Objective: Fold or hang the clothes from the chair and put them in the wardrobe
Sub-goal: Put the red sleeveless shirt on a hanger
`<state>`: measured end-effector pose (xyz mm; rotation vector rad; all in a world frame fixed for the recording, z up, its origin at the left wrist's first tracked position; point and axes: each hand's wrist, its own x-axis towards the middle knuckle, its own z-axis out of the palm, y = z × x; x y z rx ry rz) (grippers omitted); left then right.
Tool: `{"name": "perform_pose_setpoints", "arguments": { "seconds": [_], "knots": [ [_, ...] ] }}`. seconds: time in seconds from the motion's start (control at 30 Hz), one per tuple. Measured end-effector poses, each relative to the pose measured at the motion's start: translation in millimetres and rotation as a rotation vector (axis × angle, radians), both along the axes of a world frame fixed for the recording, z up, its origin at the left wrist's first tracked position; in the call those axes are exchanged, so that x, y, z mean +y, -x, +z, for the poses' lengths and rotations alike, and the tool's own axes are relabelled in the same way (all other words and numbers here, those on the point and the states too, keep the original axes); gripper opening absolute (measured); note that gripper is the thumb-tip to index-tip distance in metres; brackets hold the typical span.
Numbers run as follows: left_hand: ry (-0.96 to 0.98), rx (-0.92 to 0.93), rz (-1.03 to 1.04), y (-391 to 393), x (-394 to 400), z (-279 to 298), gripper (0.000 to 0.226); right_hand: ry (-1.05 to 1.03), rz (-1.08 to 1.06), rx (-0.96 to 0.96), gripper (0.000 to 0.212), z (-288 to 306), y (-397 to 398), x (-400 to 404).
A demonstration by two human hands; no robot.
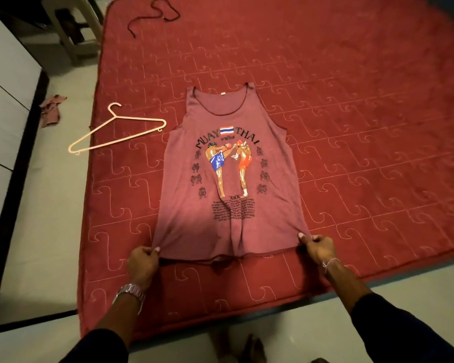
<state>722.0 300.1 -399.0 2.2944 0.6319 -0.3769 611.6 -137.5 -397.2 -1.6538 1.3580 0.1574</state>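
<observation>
A maroon sleeveless top (pixel 228 179) with a Muay Thai print lies flat, face up, on a red quilted mattress (pixel 351 127), neck pointing away from me. My left hand (pixel 142 260) pinches the bottom left corner of its hem. At the bottom right corner, my right hand (pixel 317 246) pinches the hem too. The hem is pulled taut between both hands. A pale pink plastic hanger (pixel 116 129) lies on the mattress's left edge, left of the top.
A dark cord (pixel 152 14) lies on the mattress at the far left. A plastic stool or chair (pixel 71 30) stands on the floor at the top left. A crumpled reddish cloth (pixel 51 108) lies on the white floor beside a white cabinet front (pixel 3 100).
</observation>
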Motion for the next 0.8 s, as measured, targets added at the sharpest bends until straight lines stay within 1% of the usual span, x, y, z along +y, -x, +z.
{"name": "perform_pose_setpoints", "arguments": {
  "seconds": [0.07,0.13,0.23,0.3,0.4,0.57,0.63,0.73,0.8],
  "knots": [
    [0.124,0.015,0.067,2.4,7.4,5.5,0.015,-0.127,-0.095,-0.106,0.023,9.2,5.7,-8.9],
    [0.169,0.019,0.136,1.7,14.2,10.8,0.012,-0.134,-0.167,-0.163,0.021,19.1,10.6,-22.0],
    [0.175,-0.005,0.171,0.8,24.0,10.9,0.016,-0.056,-0.243,-0.227,0.026,28.5,17.4,-46.1],
    [0.178,-0.023,0.193,2.0,27.7,9.8,0.017,0.013,-0.238,-0.233,0.03,31.1,21.9,-57.1],
    [0.191,-0.071,0.249,6.1,26.9,12.3,0.014,0.121,-0.233,-0.211,0.021,35.1,26.2,-62.8],
    [0.176,-0.122,0.386,10.1,31.6,14.4,0.008,0.355,-0.26,-0.144,0.031,42.7,32.6,-48.7],
    [0.114,-0.126,0.359,13.0,32.4,12.8,0.01,0.392,-0.254,-0.132,0.031,43.3,34.4,-40.4],
    [-0.015,-0.113,0.216,20.4,30.8,10.0,0.017,0.386,-0.212,-0.101,0.031,36.5,37.8,-34.3],
    [-0.071,-0.12,0.155,23.4,28.3,5.8,0.02,0.387,-0.186,-0.092,0.031,26.7,39.0,-35.9]
  ]
}}
